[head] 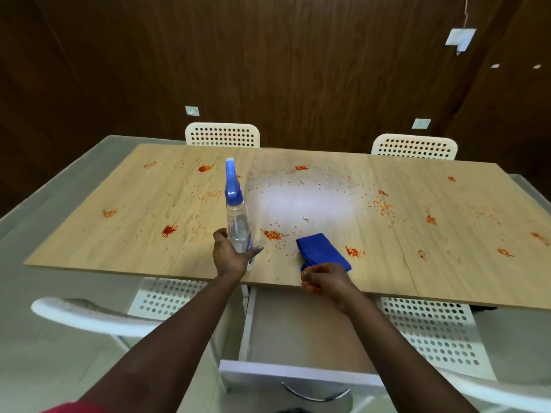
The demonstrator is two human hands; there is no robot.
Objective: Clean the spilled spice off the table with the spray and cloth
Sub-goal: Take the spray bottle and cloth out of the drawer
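A clear spray bottle (238, 228) with a blue trigger head stands upright near the front of the wooden table (447, 263). My left hand (231, 253) grips its lower body. A folded blue cloth (323, 251) lies on the table to the right of the bottle. My right hand (323, 280) hovers over the cloth's near end with its fingers loosely curled and holds nothing. Red spice (272, 234) lies scattered in blotches and specks over most of the tabletop, with one heap between bottle and cloth.
White perforated chairs stand at the far side (222, 135) (414, 146) and under the near edge (429, 329). A small pale scrap (306, 218) lies mid-table. An open white drawer (298, 380) juts out below me.
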